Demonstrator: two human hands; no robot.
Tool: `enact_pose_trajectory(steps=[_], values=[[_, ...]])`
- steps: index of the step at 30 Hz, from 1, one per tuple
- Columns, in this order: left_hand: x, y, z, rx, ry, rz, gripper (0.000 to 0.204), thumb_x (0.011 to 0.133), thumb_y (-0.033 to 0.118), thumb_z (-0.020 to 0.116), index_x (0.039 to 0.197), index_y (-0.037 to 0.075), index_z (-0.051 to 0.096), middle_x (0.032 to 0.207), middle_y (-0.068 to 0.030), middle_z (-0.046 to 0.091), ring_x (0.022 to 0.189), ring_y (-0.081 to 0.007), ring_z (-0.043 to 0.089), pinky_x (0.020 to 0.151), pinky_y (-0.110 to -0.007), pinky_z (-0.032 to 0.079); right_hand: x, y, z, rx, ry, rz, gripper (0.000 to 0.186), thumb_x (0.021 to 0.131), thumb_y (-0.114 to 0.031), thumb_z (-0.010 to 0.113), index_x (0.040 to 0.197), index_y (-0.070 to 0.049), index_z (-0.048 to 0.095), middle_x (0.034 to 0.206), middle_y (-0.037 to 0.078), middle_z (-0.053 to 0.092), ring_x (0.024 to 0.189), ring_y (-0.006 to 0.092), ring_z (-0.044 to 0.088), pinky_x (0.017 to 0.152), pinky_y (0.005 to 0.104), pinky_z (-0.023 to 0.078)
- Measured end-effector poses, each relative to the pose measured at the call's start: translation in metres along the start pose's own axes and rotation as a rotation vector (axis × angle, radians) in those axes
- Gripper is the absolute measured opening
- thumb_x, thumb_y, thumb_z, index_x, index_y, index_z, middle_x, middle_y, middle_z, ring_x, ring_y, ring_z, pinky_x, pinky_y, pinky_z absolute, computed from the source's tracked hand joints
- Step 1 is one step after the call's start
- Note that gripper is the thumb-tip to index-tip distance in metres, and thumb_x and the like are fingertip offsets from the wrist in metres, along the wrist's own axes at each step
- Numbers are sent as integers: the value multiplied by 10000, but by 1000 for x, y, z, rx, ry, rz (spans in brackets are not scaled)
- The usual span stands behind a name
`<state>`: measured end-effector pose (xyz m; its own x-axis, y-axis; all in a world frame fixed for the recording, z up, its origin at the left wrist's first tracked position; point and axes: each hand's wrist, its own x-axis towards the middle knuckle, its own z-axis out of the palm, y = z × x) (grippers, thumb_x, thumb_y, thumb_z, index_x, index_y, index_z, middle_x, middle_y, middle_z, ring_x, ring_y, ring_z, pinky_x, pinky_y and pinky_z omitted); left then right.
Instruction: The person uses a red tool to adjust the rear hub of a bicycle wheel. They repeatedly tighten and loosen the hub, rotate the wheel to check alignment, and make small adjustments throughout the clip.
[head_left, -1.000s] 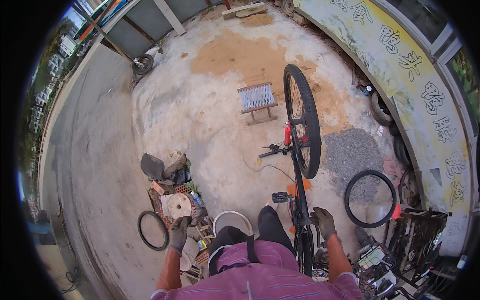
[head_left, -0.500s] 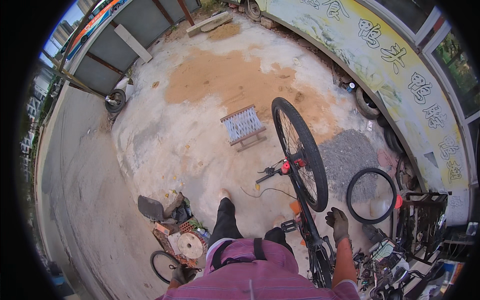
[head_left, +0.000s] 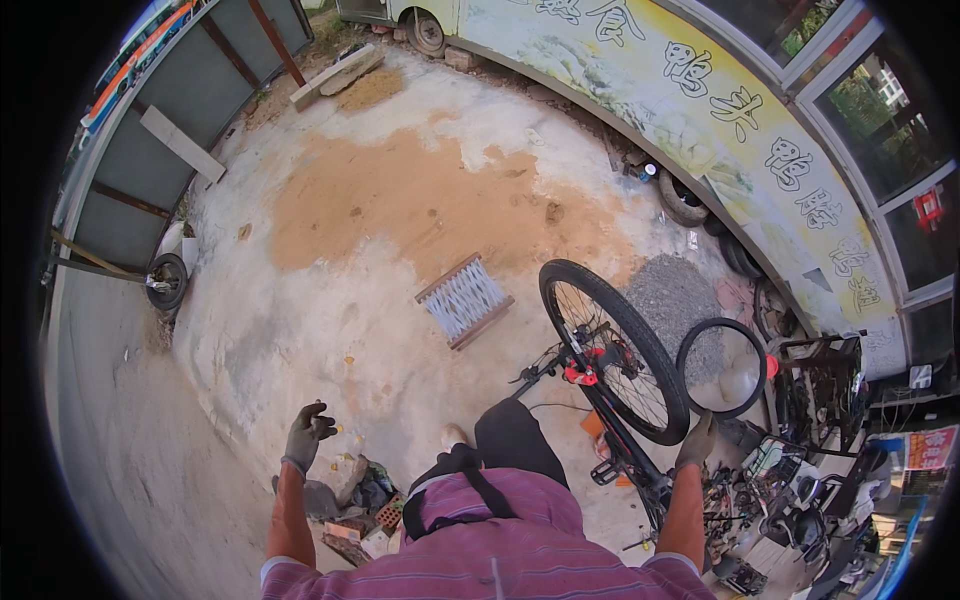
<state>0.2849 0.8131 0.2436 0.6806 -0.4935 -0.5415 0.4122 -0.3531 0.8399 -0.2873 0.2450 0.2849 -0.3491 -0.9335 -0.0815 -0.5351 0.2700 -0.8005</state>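
An upside-down black bicycle (head_left: 612, 400) stands on the concrete yard, its front wheel (head_left: 610, 345) raised in front of me. My right hand (head_left: 696, 443), in a dark glove, rests on the bicycle frame just below that wheel. My gloved left hand (head_left: 307, 432) is raised in the air at my left, fingers loosely curled, holding nothing. Below it lies a pile of bricks and rubble (head_left: 352, 500). My leg in dark trousers steps forward between the two hands.
A small slatted wooden stool (head_left: 465, 300) stands ahead on the concrete. A loose tyre (head_left: 723, 366) leans at the right beside a cluttered rack of parts (head_left: 800, 470). More tyres (head_left: 683, 200) lie along the painted wall. A small wheel (head_left: 166, 281) sits at the far left.
The view has swung up and left as I stand and step forward. My left hand has come up into sight, empty. My right hand has stayed on the bicycle.
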Motion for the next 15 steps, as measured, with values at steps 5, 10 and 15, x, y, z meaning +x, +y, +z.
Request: enact_pose_trajectory(steps=[5,10,15], values=[[70,102,99,-170,-483,156,585,1005,166,611,1530,-5,414,1436,-189,563,1324,-327,579,1089,-464,503,-4,128,-4,253,84,535,561,986,-502,546,1254,-18,635,1231,119,648,1066,240,602,901,407,479],[165,157,222,-35,-316,105,285,997,152,660,1225,-18,647,1051,-146,734,899,-247,742,839,-377,615,-44,193,93,591,-29,794,426,956,-507,616,1232,-183,608,1151,16,609,989,214,569,758,372,485],[229,239,286,184,-494,-28,361,996,52,599,1351,-14,583,1044,-136,718,813,-211,737,738,-319,621,-70,142,181,594,-83,1077,668,941,-608,633,1388,-125,519,1327,100,594,999,288,629,840,477,560]])
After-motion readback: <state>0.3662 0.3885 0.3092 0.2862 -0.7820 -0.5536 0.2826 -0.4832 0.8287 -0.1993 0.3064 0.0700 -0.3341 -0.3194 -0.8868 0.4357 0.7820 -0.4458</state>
